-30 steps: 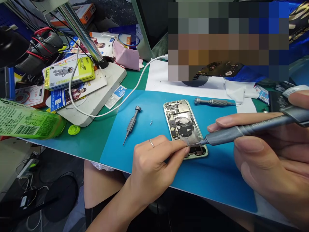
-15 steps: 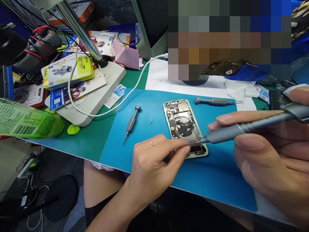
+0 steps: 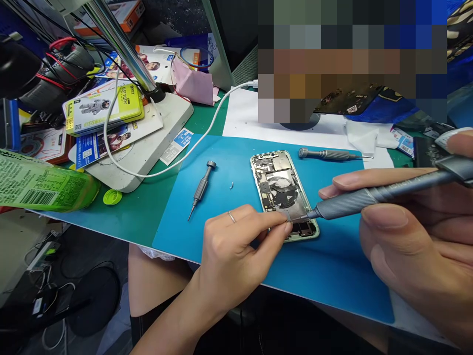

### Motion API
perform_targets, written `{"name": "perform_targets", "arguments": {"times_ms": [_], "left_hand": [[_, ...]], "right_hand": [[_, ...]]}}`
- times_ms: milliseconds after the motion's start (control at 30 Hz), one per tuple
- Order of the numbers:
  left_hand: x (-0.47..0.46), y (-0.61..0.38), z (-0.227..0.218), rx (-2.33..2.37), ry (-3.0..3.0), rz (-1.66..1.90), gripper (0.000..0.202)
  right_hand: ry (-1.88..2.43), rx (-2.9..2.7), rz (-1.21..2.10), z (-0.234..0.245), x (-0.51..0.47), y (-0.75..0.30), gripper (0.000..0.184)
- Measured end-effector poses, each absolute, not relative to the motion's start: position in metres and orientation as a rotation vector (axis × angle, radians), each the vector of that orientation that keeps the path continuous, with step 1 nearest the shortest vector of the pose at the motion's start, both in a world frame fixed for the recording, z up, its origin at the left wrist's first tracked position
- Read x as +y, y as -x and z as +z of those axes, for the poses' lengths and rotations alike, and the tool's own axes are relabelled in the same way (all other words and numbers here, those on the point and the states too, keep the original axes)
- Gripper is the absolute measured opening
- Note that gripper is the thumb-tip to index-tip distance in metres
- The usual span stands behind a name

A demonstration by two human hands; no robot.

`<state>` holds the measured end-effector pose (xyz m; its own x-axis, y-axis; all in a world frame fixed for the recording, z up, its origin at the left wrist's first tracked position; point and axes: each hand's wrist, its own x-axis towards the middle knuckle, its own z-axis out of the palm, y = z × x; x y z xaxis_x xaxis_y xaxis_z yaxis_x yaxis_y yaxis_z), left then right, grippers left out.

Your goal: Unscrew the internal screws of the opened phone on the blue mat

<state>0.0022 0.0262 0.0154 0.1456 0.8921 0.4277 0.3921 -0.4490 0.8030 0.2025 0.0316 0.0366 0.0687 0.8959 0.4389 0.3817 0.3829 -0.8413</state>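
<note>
An opened phone [image 3: 281, 187] with its insides showing lies on the blue mat [image 3: 240, 246]. My left hand [image 3: 236, 256] pinches the phone's lower left edge and steadies it; a thin ring sits on one finger. My right hand [image 3: 421, 246] is closed round a grey screwdriver [image 3: 362, 199]. The driver's tip rests on the lower part of the phone, close to my left fingertips.
Two more grey screwdrivers lie on the mat: one [image 3: 201, 190] left of the phone, one [image 3: 327, 155] behind it. A tiny screw [image 3: 231, 186] lies between. A white stand base [image 3: 148, 143], cable, boxes and a green bottle [image 3: 40, 185] crowd the left. White paper [image 3: 251, 113] lies behind.
</note>
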Motion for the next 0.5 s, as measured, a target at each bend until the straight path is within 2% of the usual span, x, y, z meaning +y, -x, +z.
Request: {"name": "perform_targets", "arguments": {"times_ms": [367, 500], "left_hand": [[0.0239, -0.0019, 0.0148, 1.232, -1.906, 1.262, 0.005], [0.0246, -0.0025, 0.0154, 1.225, -1.916, 1.267, 0.006]], "right_hand": [[1.288, -1.566, 0.470, 0.0368, 0.0268, -0.2080, 0.078], [1.282, -1.574, 0.439, 0.0352, 0.0270, -0.2080, 0.073]]}}
